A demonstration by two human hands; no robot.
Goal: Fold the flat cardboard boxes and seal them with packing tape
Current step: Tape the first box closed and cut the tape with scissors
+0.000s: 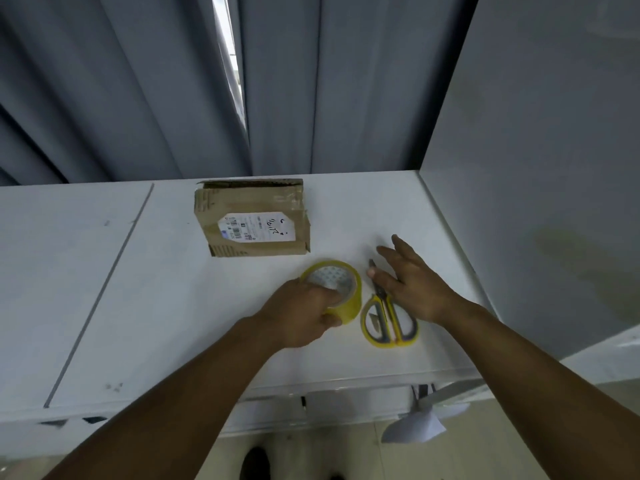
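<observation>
Left hand (304, 313) curls round the tape roll (341, 296) at frame center, likely to start a strip. Right hand (412, 282), fingers spread, holds nothing beside the scissors (389, 322). 1 box (254, 220) sits just above.

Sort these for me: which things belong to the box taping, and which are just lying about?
Job: box; tape, gripped by left hand; scissors, beside right hand.
Lying about: paper below the table; curtains.
</observation>
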